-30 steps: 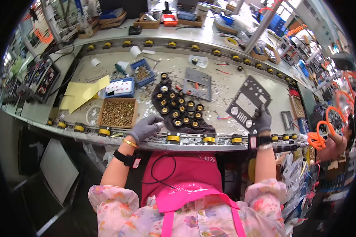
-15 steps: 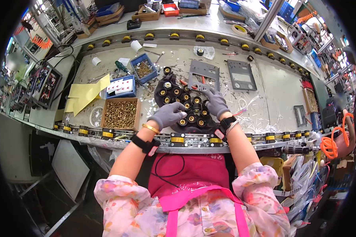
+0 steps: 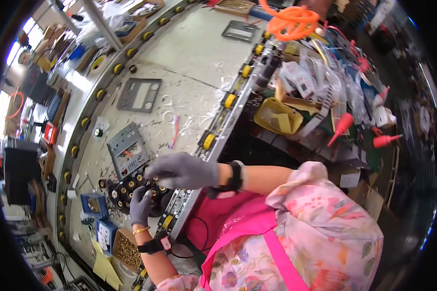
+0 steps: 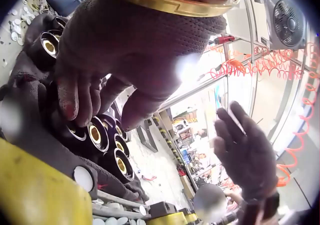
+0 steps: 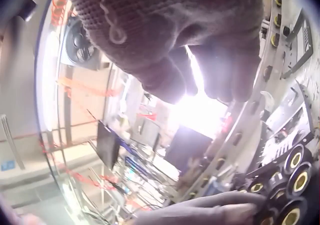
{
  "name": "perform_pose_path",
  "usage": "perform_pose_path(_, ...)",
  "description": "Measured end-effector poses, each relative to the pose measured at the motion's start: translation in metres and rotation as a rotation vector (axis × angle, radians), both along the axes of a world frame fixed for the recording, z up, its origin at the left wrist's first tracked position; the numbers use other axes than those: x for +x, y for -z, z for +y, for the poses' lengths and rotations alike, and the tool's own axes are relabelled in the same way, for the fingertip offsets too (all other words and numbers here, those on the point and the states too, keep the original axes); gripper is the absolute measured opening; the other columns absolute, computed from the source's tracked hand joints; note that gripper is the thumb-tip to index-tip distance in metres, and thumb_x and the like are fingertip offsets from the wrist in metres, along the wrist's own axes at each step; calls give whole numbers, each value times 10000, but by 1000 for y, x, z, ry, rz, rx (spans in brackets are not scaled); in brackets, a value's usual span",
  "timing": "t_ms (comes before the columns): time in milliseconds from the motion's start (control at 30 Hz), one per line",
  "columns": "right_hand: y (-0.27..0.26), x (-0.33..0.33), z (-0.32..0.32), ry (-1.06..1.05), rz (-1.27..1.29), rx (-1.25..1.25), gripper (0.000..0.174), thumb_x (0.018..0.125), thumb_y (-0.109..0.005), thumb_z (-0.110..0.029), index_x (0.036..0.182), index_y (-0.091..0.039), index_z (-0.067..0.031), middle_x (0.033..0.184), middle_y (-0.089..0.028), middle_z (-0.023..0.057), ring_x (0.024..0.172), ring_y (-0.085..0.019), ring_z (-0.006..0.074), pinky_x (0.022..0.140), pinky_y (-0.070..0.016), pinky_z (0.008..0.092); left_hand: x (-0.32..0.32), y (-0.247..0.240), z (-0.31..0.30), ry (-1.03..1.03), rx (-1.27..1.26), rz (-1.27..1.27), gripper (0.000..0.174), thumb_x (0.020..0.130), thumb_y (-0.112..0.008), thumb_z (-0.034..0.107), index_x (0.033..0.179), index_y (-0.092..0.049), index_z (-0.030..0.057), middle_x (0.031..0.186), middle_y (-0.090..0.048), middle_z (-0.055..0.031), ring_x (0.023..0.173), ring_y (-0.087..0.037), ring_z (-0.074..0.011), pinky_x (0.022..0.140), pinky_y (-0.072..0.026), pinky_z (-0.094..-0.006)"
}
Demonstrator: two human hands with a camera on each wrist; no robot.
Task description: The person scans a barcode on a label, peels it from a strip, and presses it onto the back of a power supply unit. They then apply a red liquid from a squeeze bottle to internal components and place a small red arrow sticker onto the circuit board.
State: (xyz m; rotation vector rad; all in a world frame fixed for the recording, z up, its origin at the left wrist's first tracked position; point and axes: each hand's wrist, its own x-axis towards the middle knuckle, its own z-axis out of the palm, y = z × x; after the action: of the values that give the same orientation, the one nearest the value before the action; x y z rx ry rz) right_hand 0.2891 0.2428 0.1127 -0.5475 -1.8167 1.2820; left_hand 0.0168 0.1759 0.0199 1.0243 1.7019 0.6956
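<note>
Black round knobs with brass centres (image 3: 121, 196) lie clustered on a dark cloth (image 4: 37, 112). My gloved left hand (image 3: 141, 206) is over their near side; in the left wrist view its fingers (image 4: 72, 102) reach down onto the knobs (image 4: 98, 135), thumb apart. My gloved right hand (image 3: 184, 170) hovers above the cluster's right side, fingers loosely bent and nothing visible in them. It appears raised in the left wrist view (image 4: 245, 157). A grey panel with cut-outs (image 3: 124, 148) lies beside the cluster, and a second grey panel (image 3: 150, 92) lies farther off.
Past the left hand are a box of brass parts (image 3: 126, 250), blue trays (image 3: 94, 205) and yellow paper (image 3: 105, 268). A roller rail (image 3: 229, 101) edges the table. Beyond it stand a yellow bin (image 3: 278, 116) and orange coiled hose (image 3: 294, 23). Another frame (image 3: 240, 30) lies farther along.
The head view has swung round to the right. Since a second ago, the right hand has let go of the dark panel, now lying on the table, and come to the knobs; the left moved there too.
</note>
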Motion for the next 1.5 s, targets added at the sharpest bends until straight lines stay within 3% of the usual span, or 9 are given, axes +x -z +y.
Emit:
perform_pose_path(100,-2,83,-36,116,-9,-69,243,777,-635,-73,1016,-635,-29,912,-663,105,809,-651,202,744,-520,316,0,-1,1,-21,-18,-14,296,869,-608,213,1113,-546,57,811,-591,-37,588,-564,-102,514,-470,-235)
perform_pose_path(333,-65,304,-54,941,-318,-21,246,839,-606,-35,1084,-623,-34,1004,-657,46,938,-605,139,848,-476,277,19,-29,-9,-65,77,34,307,878,-597,186,1142,-520,51,807,-578,-32,586,-568,-103,489,-466,-231)
perform_pose_path(533,-69,423,-36,1183,-536,-27,282,844,-585,-101,1119,-599,-37,989,-659,87,875,-629,162,762,-490,284,55,-47,-15,63,191,-22,306,883,-587,165,1158,-518,51,796,-574,-27,578,-537,-83,495,-465,-219)
perform_pose_path(700,-42,427,-21,1235,-777,92,347,807,-609,-140,1150,-588,-93,957,-656,152,869,-643,253,777,-492,338,73,-55,-14,58,151,4,304,874,-581,87,1165,-503,50,759,-555,-23,576,-491,-66,478,-406,-203)
perform_pose_path(867,-48,413,-16,1364,-1065,-39,392,798,-587,-185,1185,-577,-119,1020,-650,185,950,-624,335,834,-483,404,53,-50,-14,74,150,83,297,865,-595,176,1123,-537,40,697,-559,-41,552,-516,-81,470,-419,-215)
perform_pose_path(1200,-43,426,84,1410,-1456,-224,404,773,-580,-204,1162,-587,-94,1085,-628,203,1012,-601,378,847,-482,444,53,-40,-18,161,189,30,292,869,-595,133,1135,-518,39,762,-533,-24,585,-530,-81,484,-437,-208)
perform_pose_path(1300,-33,428,99,1333,-1519,-344,404,764,-611,-237,1143,-601,-97,1144,-612,192,1056,-593,358,867,-476,450,49,-38,-31,139,182,145,337,826,-625,197,1108,-572,20,812,-619,-73,678,-574,-123,615,-472,-274)
perform_pose_path(1367,-32,424,100,1424,-1595,-270,551,684,-732,-332,1181,-586,-142,1179,-582,201,1056,-585,370,869,-490,447,42,-31,-38,146,205,138,361,820,-631,207,1125,-573,23,890,-628,-95,705,-582,-129,641,-480,-278)
perform_pose_path(1500,-19,427,108,1458,-1534,-12,512,758,-638,-240,1254,-526,-179,1198,-576,182,1090,-564,373,891,-463,459,58,-54,-45,106,152,79,335,836,-633,188,1116,-570,14,807,-619,-51,652,-570,-105,595,-474,-245)
